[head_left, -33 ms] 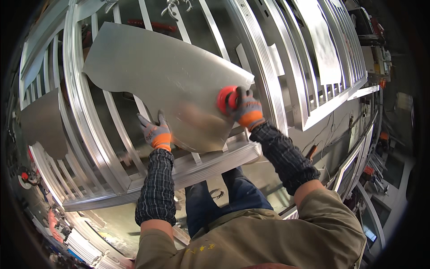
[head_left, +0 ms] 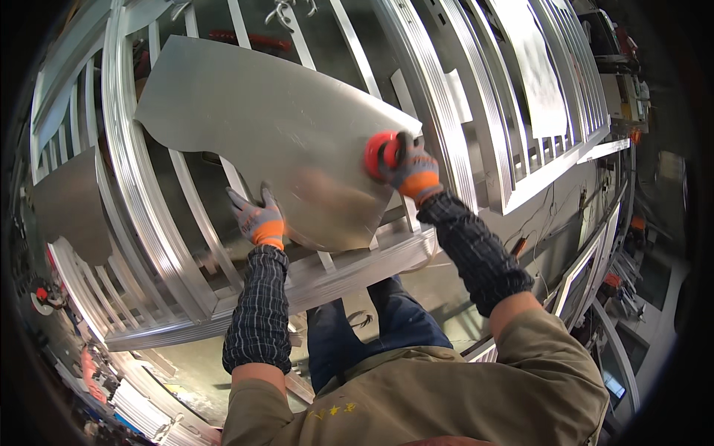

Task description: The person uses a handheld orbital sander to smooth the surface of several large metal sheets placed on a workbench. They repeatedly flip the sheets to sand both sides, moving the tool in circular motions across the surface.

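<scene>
A large flat metal sheet (head_left: pixel 253 111) with a curved near-left edge lies across the slats of an aluminium frame (head_left: pixel 152 186). My right hand (head_left: pixel 413 169), in a grey and orange glove, is closed on a red round hand tool (head_left: pixel 379 154) with a dark middle. It sits against the sheet near its right edge; its exact kind is not clear. My left hand (head_left: pixel 258 218), gloved alike, rests at the sheet's near edge with fingers and thumb apart, holding nothing.
More slatted frames stand left and right. A bright sheet (head_left: pixel 537 74) lies on the right one, a darker cut sheet (head_left: pixel 73 204) on the left. Metal hooks (head_left: pixel 286 13) show at the far edge. An orange-handled tool (head_left: pixel 518 247) is below the right frame.
My right hand and the red tool have shifted slightly to the right and away from me over the sheet. My left hand stays almost where it was.
</scene>
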Tool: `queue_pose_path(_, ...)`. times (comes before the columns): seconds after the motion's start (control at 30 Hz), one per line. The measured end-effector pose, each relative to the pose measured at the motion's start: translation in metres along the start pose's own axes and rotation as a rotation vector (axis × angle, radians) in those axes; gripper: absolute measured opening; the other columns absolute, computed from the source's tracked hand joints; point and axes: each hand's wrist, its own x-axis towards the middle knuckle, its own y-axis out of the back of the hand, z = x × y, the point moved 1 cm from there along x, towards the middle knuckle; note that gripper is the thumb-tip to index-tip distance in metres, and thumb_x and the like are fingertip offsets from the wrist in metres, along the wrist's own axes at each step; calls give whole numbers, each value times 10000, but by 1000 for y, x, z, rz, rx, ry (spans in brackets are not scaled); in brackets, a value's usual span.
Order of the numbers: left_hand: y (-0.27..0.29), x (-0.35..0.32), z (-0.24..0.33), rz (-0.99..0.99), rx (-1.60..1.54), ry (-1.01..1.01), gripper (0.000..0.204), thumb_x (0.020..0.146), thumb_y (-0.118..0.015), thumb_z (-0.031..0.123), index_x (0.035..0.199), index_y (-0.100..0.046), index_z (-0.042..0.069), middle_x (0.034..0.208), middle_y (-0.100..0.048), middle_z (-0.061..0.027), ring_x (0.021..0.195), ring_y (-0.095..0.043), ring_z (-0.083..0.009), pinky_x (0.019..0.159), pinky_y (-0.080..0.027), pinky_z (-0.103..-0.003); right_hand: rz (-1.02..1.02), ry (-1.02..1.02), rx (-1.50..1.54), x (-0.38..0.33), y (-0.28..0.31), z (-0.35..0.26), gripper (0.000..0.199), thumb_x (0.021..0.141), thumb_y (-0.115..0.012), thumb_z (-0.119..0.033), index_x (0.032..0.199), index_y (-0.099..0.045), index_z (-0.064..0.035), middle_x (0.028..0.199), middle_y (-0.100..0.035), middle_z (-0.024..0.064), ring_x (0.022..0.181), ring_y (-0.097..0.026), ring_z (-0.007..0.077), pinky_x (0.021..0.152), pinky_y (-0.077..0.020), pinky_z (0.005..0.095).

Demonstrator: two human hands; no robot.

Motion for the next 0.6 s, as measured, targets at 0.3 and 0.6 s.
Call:
queue_pose_path(0.3,1,1,8,6,47,28,872,996,-570,591,1614,-273,54,1503,-467,-271,1328,-537,-428,1086,-469,-500,-32,48,-50,15,11,14,891,738,-806,-520,1477,-438,-184,1351,-532,300,1099,-675,472,961,-555,505)
queue_pose_path(0.6,-3,2,13,8,101,51,843,1005,-569,558,1620,-268,67,1508,-470,-240,1308,-560,-414,1062,-492,-500,102,83,-19,32,8,38,788,751,-810,-487,1388,-490,-152,1327,-534,314,1115,-654,493,991,-542,536)
